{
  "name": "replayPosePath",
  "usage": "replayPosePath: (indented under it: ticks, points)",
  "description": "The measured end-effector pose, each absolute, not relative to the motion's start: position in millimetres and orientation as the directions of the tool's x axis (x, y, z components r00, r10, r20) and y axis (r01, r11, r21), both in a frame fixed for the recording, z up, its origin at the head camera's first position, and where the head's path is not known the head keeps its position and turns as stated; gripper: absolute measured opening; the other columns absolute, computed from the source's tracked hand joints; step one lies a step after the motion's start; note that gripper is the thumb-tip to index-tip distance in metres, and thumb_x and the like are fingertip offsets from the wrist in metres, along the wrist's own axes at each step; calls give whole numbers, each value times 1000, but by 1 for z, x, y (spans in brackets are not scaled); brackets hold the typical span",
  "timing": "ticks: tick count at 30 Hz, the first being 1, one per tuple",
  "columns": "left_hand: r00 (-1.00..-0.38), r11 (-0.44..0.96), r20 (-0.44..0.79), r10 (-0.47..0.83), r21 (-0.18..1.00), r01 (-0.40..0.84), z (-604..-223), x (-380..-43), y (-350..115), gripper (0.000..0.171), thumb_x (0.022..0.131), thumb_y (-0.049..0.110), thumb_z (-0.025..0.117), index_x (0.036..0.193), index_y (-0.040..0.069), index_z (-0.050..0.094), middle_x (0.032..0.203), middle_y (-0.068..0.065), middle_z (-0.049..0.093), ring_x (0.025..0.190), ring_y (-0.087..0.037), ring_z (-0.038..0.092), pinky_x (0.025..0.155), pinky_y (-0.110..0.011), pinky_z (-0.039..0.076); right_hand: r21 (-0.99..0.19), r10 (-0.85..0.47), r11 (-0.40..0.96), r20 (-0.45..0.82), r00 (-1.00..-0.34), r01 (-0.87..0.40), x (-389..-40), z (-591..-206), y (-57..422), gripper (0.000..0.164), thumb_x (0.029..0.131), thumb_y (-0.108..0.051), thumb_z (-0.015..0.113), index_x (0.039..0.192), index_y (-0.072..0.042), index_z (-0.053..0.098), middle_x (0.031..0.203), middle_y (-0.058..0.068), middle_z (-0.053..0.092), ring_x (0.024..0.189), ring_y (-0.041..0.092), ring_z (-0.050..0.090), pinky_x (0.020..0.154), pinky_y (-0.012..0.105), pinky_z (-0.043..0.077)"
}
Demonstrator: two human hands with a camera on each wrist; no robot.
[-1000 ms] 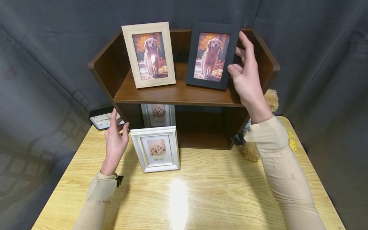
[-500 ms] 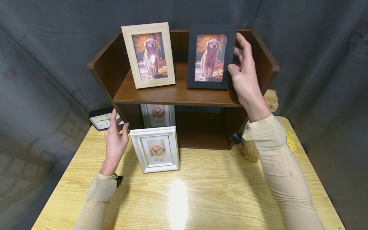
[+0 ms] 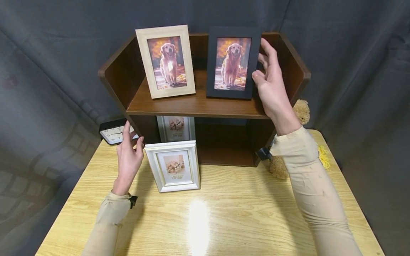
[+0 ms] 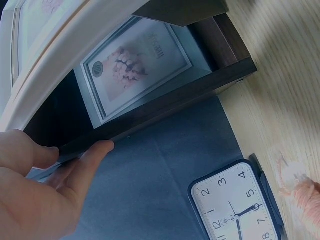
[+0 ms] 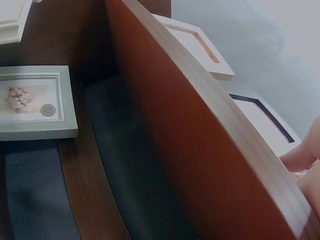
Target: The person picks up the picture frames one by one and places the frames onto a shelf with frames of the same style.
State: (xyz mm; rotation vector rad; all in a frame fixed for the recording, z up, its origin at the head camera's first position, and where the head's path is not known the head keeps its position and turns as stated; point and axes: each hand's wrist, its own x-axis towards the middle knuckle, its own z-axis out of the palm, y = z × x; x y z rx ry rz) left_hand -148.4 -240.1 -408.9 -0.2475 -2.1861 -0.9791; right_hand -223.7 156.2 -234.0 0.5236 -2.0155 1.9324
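Note:
My right hand (image 3: 273, 83) holds the right edge of a black photo frame (image 3: 213, 64), thumb at the front and fingers along the side. This frame stands on the top board of a dark brown shelf (image 3: 195, 108), beside a cream wooden frame (image 3: 192, 80). Both carry a golden retriever picture. At the shelf's left side, my left hand (image 3: 129, 158) grips the side panel; the left wrist view shows thumb and fingers (image 4: 92, 160) on either side of it. A white photo frame (image 3: 174, 186) stands before the shelf. Behind it, a grey-green frame (image 4: 177, 75) stands in the lower compartment.
A square clock (image 3: 112, 131) sits left of the shelf. To the right, a fluffy tan toy (image 3: 302, 111) is partly hidden by my arm, with yellow yarn (image 3: 324, 156) nearby. The wooden table (image 3: 237, 213) extends in front; grey curtains (image 3: 205, 12) hang behind.
My right hand and the black frame have shifted slightly left. The frame, tilted a second ago, now stands straighter. My left hand has stayed in place.

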Motion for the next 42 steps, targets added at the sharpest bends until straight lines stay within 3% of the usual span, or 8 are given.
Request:
replayPosePath:
  ticks: [9,12,16,20,25,28,35,42]
  points:
    - [-721,694,686,-102,568,442,-409,-150,-239,73,100,-17,60,164,7,36,129,-34,68,104,-52,73,78,2,42,-882,-9,38,470,-883,-470,-222,-234,159,69,107,8,47,170,-16,28,166,1,33,148,9,36,120,24,33]
    - [-719,697,688,-99,564,443,-410,-151,-239,73,99,-17,60,164,6,36,128,-35,68,104,-52,73,79,2,42,-883,8,11,470,-883,-469,-222,-234,159,70,107,7,50,169,-15,28,167,3,34,148,9,37,118,24,37]
    - [-715,700,692,-101,560,443,-410,-152,-239,73,99,-18,60,164,6,36,128,-35,68,105,-52,73,79,2,41,-886,18,-31,463,-886,-463,-223,-234,158,71,106,10,51,168,-16,30,164,4,38,139,20,49,99,24,47]
    - [-716,696,690,-102,564,444,-409,-152,-239,73,100,-17,60,165,7,36,129,-35,68,106,-51,73,79,1,43,-882,20,-18,470,-882,-470,-224,-234,157,71,105,14,48,167,-18,33,161,5,42,126,25,54,86,26,45]
    - [-717,707,690,-103,557,435,-409,-151,-240,74,100,-17,61,165,7,36,131,-32,68,110,-49,73,81,-5,48,-887,2,53,460,-888,-459,-224,-233,156,71,107,13,44,169,-19,29,163,2,37,138,15,42,99,25,43]
    - [-718,708,688,-107,560,431,-410,-151,-240,74,100,-17,60,165,7,36,132,-32,68,110,-48,72,81,-4,47,-896,-9,29,442,-897,-442,-225,-233,155,70,107,13,42,169,-18,30,163,3,38,142,14,40,102,28,45]
    - [-720,700,686,-104,565,437,-411,-150,-239,73,100,-18,60,164,5,35,128,-36,68,104,-52,73,78,3,42,-902,-12,-149,410,-912,-404,-224,-234,153,66,103,14,47,164,-11,40,151,11,45,110,25,64,85,25,57]
    - [-717,704,689,-108,562,434,-410,-149,-240,72,100,-17,60,164,5,35,127,-37,67,100,-53,74,77,4,40,-891,-37,-195,424,-905,-410,-223,-230,151,60,104,17,45,158,-9,46,139,12,48,98,21,67,79,25,60]
